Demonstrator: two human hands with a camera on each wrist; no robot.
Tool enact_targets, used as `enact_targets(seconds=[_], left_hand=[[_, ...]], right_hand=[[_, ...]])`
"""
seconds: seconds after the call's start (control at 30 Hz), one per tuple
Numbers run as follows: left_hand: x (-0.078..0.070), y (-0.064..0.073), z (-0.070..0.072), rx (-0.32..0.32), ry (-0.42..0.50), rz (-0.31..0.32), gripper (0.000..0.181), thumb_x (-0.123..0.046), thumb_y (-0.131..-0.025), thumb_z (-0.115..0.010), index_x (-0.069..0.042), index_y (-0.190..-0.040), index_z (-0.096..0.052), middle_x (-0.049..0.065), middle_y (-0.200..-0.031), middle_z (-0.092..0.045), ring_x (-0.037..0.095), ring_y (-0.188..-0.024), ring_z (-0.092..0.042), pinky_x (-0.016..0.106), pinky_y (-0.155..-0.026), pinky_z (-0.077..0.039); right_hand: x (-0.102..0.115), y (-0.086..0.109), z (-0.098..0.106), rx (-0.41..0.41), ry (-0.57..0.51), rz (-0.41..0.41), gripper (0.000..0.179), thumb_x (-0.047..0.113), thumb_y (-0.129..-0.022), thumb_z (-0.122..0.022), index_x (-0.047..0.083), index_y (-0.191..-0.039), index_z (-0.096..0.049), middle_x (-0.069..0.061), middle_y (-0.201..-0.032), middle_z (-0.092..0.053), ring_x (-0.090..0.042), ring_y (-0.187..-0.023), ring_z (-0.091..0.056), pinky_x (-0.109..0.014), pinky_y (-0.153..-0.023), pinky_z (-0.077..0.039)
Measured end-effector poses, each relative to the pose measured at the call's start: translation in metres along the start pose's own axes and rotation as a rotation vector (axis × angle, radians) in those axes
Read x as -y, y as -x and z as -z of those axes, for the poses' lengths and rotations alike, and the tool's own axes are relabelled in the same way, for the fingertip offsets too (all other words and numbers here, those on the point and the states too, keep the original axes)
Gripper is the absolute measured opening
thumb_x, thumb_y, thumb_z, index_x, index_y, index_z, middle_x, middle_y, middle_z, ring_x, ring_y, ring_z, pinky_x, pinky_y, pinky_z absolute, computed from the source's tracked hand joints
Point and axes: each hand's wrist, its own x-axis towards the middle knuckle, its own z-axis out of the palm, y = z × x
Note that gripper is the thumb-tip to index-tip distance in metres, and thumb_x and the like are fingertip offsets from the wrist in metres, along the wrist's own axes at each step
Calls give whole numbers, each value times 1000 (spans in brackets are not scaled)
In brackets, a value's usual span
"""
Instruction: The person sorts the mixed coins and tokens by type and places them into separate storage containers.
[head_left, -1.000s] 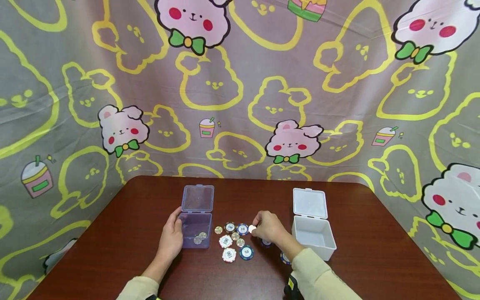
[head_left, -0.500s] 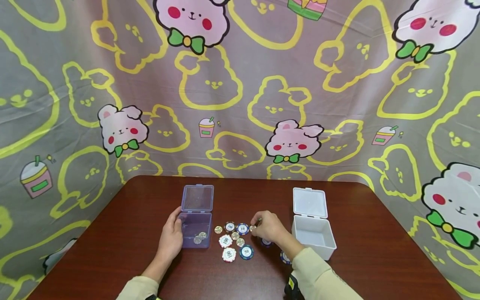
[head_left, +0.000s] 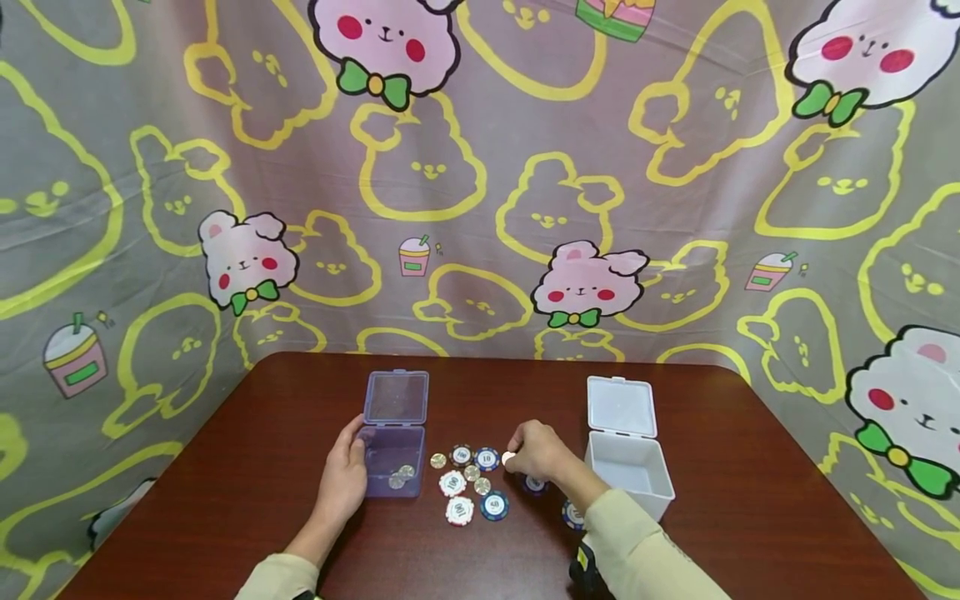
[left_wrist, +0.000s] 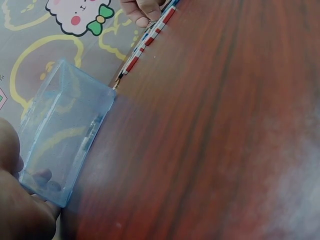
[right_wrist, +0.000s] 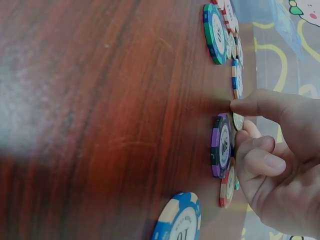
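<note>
My left hand [head_left: 343,477] holds the left side of a see-through purplish box [head_left: 392,492], its lid raised and a few gold coins [head_left: 406,472] inside. In the left wrist view, fingers and thumb lie on either side of the wall of this box [left_wrist: 75,130]. My right hand [head_left: 542,454] is low over the table, its thumb and fingers pinching a coin [right_wrist: 238,121] at the edges. Right by this hand are a purple-and-black poker chip [right_wrist: 221,146] and a red-edged chip [right_wrist: 227,187]. Left of it lies a blue chip marked 10 [head_left: 487,458].
A white box [head_left: 651,500] with its lid up stands on the right. Between the boxes lie red-and-white chips [head_left: 459,511], a blue-green chip [head_left: 494,505] and loose gold coins [head_left: 482,485]. Another blue chip [head_left: 573,514] is under the right forearm. A patterned curtain [head_left: 465,208] hangs behind the table.
Both hands keep nearly the same place. The coin at the right fingertips turns from bright white to gold and back to white as its tilt shifts.
</note>
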Motion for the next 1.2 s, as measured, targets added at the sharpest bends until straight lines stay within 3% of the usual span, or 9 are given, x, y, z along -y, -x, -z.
enact_targets(seconds=[0.47,0.8,1.03,1.2], left_hand=[[1,1,2,12,-20,10,45,1,-106,-31,6,-151,-33,31,-149,-41,41,-140,-33,56,-116,-22],[1,1,1,3,-8,5,45,3,-106,-31,7,-150,-34,31,-146,-45,40,-139,-35,54,-116,-23],[1,1,1,-1,-17,9,45,2,-106,-32,6,-150,-34,31,-142,-49,41,-139,-36,54,-116,-24],[1,-1,2,10,-13,15,45,0,-107,-32,5,-151,-34,30,-147,-44,41,-141,-33,55,-117,-22]], right_hand=[[-3,6,-3,-66,-4,45,23,3,-67,-83,7,-77,-62,2,-66,-57,-14,-63,-53,-31,-60,-47],[-2,6,-4,-81,-11,78,24,1,-65,-81,5,-80,-62,3,-66,-57,-12,-61,-53,-29,-58,-47],[-5,7,-4,-72,-70,55,22,-1,-68,-80,4,-81,-62,2,-65,-57,-12,-62,-54,-28,-56,-47],[-6,9,-3,-89,-117,50,19,-4,-72,-77,4,-81,-63,2,-63,-57,-11,-61,-53,-28,-55,-45]])
